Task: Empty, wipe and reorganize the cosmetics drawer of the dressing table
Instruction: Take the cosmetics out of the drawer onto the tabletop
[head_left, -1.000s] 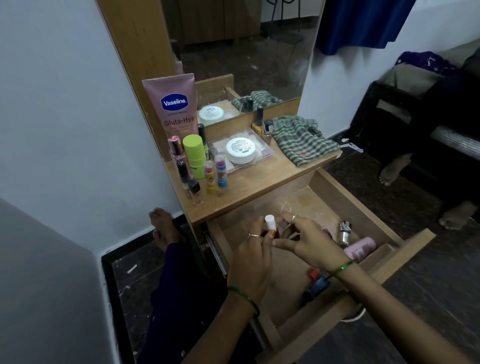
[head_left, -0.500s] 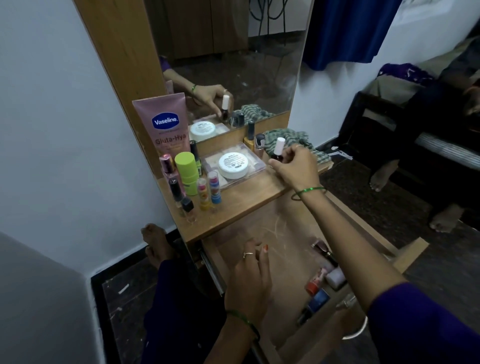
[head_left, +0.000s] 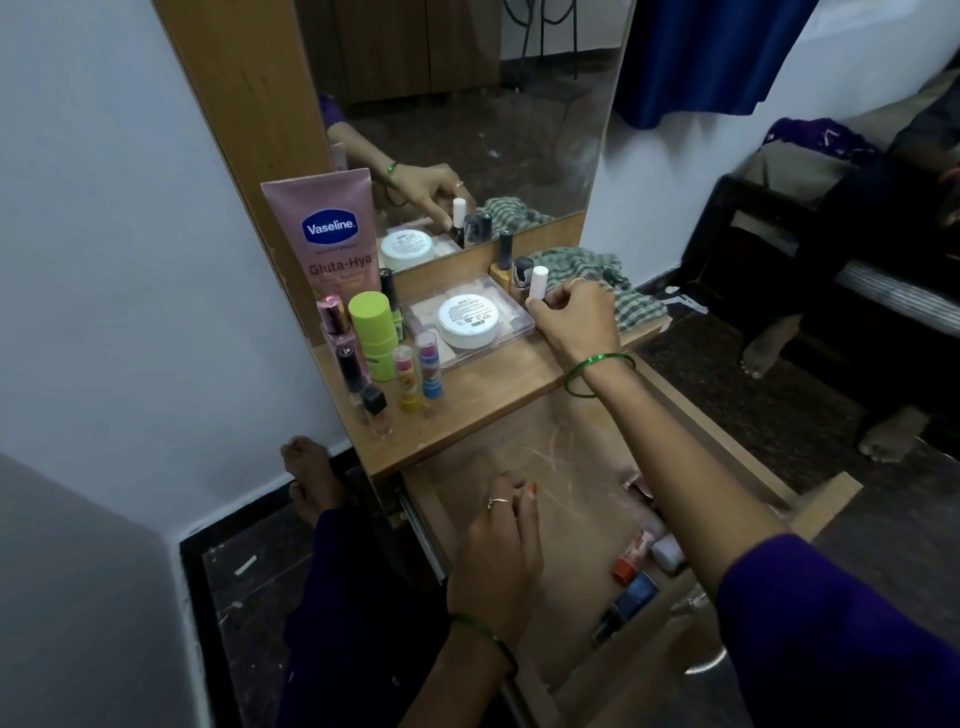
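The wooden drawer (head_left: 826, 499) is pulled out below the dressing table top (head_left: 483, 395). My right hand (head_left: 576, 317) pinches a small bottle with a white cap (head_left: 538, 283), standing it on the top beside two other small bottles (head_left: 511, 265) and a checked cloth (head_left: 613, 280). My left hand (head_left: 498, 545) hovers over the drawer's left side with loosely curled fingers, holding nothing. Several small cosmetics (head_left: 636, 571) lie at the drawer's front right, partly hidden by my right arm.
On the top stand a pink Vaseline tube (head_left: 332, 234), a green stick (head_left: 371, 327), perfume and lip balm tubes (head_left: 415, 374), and a white jar (head_left: 467, 319) on a clear case. A mirror (head_left: 467, 119) rises behind. Another person's feet (head_left: 763, 348) rest on the floor at right.
My right hand carried the white-capped bottle from over the drawer up to the table top and lowered it beside the other small bottles. My left hand stayed over the drawer.
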